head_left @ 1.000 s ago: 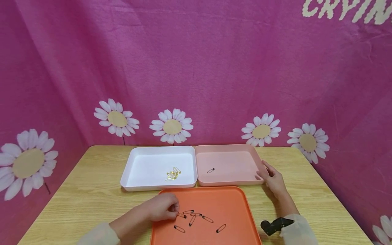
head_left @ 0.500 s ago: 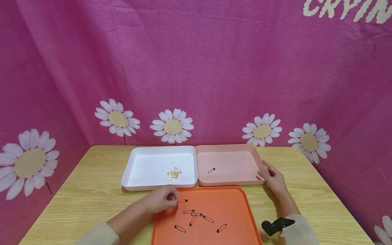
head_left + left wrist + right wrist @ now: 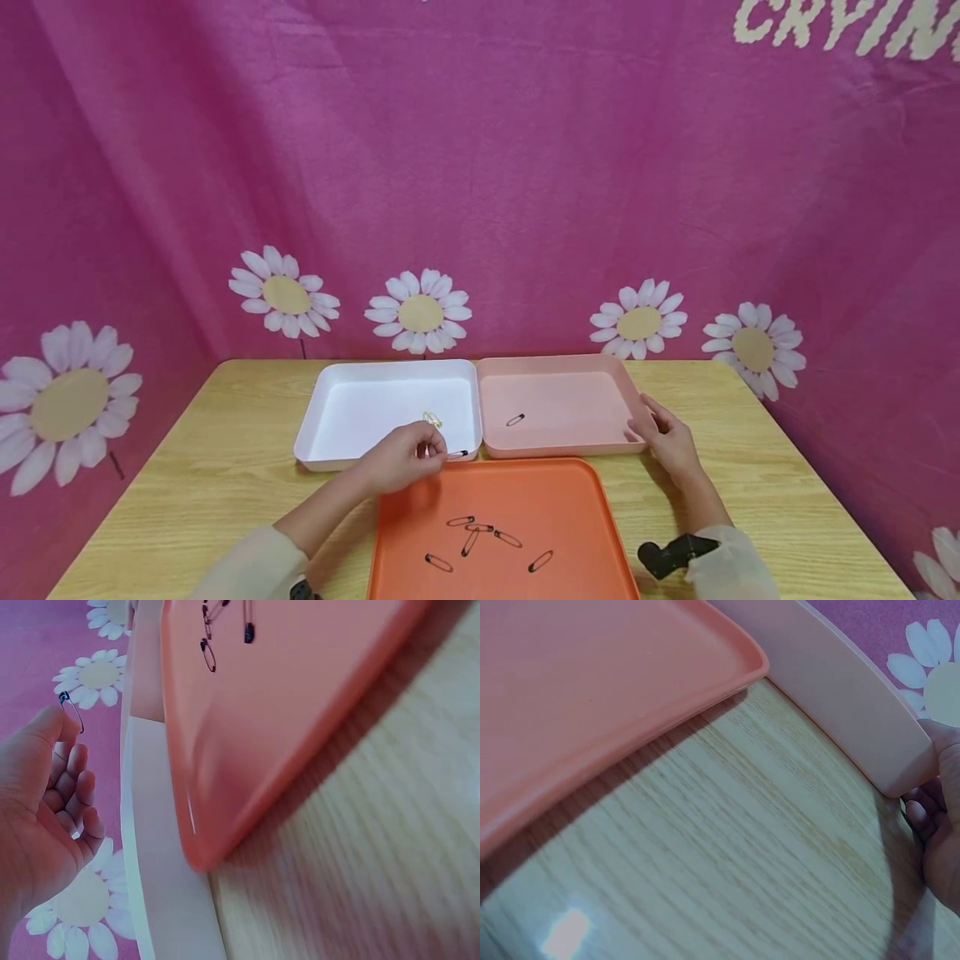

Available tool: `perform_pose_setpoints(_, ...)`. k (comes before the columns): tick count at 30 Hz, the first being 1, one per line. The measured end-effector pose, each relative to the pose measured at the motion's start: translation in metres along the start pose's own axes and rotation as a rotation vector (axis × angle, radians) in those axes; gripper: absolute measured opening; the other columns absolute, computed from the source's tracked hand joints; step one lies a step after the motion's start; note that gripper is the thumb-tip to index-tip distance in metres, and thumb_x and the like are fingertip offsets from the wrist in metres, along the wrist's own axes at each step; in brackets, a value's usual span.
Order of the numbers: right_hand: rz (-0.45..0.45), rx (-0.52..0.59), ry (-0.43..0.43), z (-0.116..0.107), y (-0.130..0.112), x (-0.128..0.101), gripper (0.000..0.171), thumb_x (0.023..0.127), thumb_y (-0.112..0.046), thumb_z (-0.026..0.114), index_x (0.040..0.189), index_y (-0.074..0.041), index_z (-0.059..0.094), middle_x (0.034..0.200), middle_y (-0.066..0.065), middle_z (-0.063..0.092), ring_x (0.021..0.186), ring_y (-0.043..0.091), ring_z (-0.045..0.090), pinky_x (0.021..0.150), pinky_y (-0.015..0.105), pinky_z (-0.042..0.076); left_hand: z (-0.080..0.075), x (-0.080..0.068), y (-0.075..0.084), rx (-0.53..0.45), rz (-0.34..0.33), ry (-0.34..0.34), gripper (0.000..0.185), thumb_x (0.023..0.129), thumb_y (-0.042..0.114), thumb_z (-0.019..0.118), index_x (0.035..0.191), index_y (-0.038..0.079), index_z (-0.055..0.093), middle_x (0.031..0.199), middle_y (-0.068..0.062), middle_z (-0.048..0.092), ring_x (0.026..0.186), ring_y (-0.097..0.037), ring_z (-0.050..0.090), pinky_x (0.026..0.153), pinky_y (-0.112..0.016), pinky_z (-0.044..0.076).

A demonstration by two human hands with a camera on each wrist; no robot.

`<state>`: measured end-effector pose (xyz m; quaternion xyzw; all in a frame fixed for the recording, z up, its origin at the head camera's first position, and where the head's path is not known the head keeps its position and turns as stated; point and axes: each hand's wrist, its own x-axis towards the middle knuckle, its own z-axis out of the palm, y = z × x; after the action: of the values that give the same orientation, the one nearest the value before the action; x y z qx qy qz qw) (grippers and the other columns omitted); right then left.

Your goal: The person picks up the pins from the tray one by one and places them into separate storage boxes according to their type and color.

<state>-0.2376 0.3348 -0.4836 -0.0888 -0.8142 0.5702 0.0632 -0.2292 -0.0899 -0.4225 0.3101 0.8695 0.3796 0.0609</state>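
Note:
My left hand (image 3: 402,458) pinches a black-headed safety pin (image 3: 458,455) between thumb and fingertips, over the front right corner of the white tray (image 3: 360,408). In the left wrist view that safety pin (image 3: 73,711) sticks out past the thumb tip, the other fingers loosely curled. Several similar safety pins (image 3: 508,539) lie on the orange tray (image 3: 547,500) nearest me. One more black-headed pin (image 3: 515,420) rests in the pink tray (image 3: 573,404). My right hand (image 3: 673,450) grips the pink tray's front right corner, its thumb at the rim in the right wrist view.
Gold safety pins (image 3: 431,419) lie in the white tray, partly hidden behind my left hand. White and pink trays stand side by side at the back of the wooden table (image 3: 225,467), the orange one in front. A pink curtain (image 3: 480,167) with daisies hangs behind.
My left hand has lifted the safety pin off the orange tray and moved it forward to the white tray's front edge. My right hand stays at the pink tray.

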Motion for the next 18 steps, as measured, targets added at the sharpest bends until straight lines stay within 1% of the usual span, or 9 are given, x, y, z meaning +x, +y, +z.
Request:
perform_pose_setpoints(4, 0.022, 0.026, -0.008, 0.0, -0.002, -0.001, 0.064, 0.092, -0.023, 0.059, 0.148, -0.012, 0.028, 0.139, 0.023, 0.04, 0.096, -0.002, 0.041, 0.078, 0.01, 0.049, 0.0, 0.007, 0.003, 0.008, -0.005, 0.005, 0.004, 0.085, 0.013, 0.06, 0.081, 0.013, 0.061, 0.076, 0.006, 0.051, 0.073, -0.007, 0.046, 0.066, -0.019, 0.041)
perform_pose_setpoints(6, 0.031, 0.022, -0.013, 0.0, -0.003, -0.001, 0.065, 0.092, -0.024, 0.058, 0.148, -0.013, 0.027, 0.14, 0.022, 0.039, 0.098, 0.0, 0.041, 0.079, 0.011, 0.05, 0.001, 0.009, 0.003, 0.005, -0.012, 0.015, 0.004, 0.085, 0.012, 0.06, 0.081, 0.012, 0.061, 0.077, 0.006, 0.052, 0.073, -0.008, 0.046, 0.066, -0.02, 0.041)
perform_pose_setpoints(10, 0.021, -0.01, -0.012, -0.002, -0.003, -0.001, 0.065, 0.092, -0.027, 0.058, 0.148, -0.013, 0.027, 0.141, 0.023, 0.039, 0.097, -0.002, 0.041, 0.078, 0.007, 0.047, 0.001, 0.014, 0.004, -0.017, -0.038, 0.036, 0.004, 0.085, 0.012, 0.059, 0.081, 0.011, 0.062, 0.078, 0.004, 0.052, 0.074, -0.011, 0.046, 0.066, -0.02, 0.04)
perform_pose_setpoints(11, 0.018, -0.017, -0.008, -0.002, -0.003, -0.001, 0.065, 0.092, -0.026, 0.058, 0.148, -0.013, 0.028, 0.139, 0.023, 0.041, 0.092, -0.002, 0.041, 0.075, 0.006, 0.046, 0.001, 0.015, 0.004, -0.022, -0.046, 0.039, 0.004, 0.085, 0.012, 0.059, 0.082, 0.011, 0.062, 0.078, 0.004, 0.052, 0.074, -0.011, 0.046, 0.065, -0.02, 0.04)
perform_pose_setpoints(12, 0.013, -0.01, -0.008, -0.002, -0.003, -0.001, 0.064, 0.093, -0.025, 0.058, 0.148, -0.012, 0.028, 0.137, 0.022, 0.042, 0.09, -0.004, 0.043, 0.074, 0.007, 0.046, 0.001, 0.016, 0.004, -0.025, -0.054, 0.041, 0.004, 0.085, 0.012, 0.059, 0.082, 0.01, 0.062, 0.078, 0.003, 0.052, 0.074, -0.011, 0.046, 0.065, -0.02, 0.04)
perform_pose_setpoints(14, 0.002, 0.039, -0.011, -0.001, -0.002, 0.0, 0.064, 0.092, -0.021, 0.059, 0.147, -0.01, 0.028, 0.127, 0.019, 0.047, 0.088, -0.006, 0.044, 0.075, 0.011, 0.049, 0.001, 0.02, 0.003, -0.032, -0.072, 0.043, 0.005, 0.085, 0.012, 0.059, 0.083, 0.01, 0.063, 0.078, 0.002, 0.052, 0.073, -0.012, 0.046, 0.063, -0.02, 0.04)
perform_pose_setpoints(17, -0.006, 0.109, -0.021, 0.0, 0.001, 0.001, 0.065, 0.091, -0.015, 0.06, 0.147, -0.008, 0.028, 0.116, 0.012, 0.048, 0.087, -0.007, 0.047, 0.077, 0.019, 0.054, 0.001, 0.024, 0.003, -0.038, -0.084, 0.048, 0.005, 0.086, 0.012, 0.06, 0.083, 0.009, 0.063, 0.077, 0.002, 0.053, 0.071, -0.012, 0.046, 0.062, -0.02, 0.04)
perform_pose_setpoints(18, -0.01, 0.126, -0.024, 0.0, 0.001, 0.001, 0.065, 0.091, -0.014, 0.06, 0.147, -0.007, 0.028, 0.115, 0.011, 0.048, 0.091, -0.008, 0.049, 0.079, 0.021, 0.054, 0.001, 0.026, 0.004, -0.039, -0.082, 0.053, 0.005, 0.085, 0.011, 0.06, 0.083, 0.008, 0.063, 0.077, 0.002, 0.053, 0.07, -0.012, 0.046, 0.062, -0.02, 0.039)
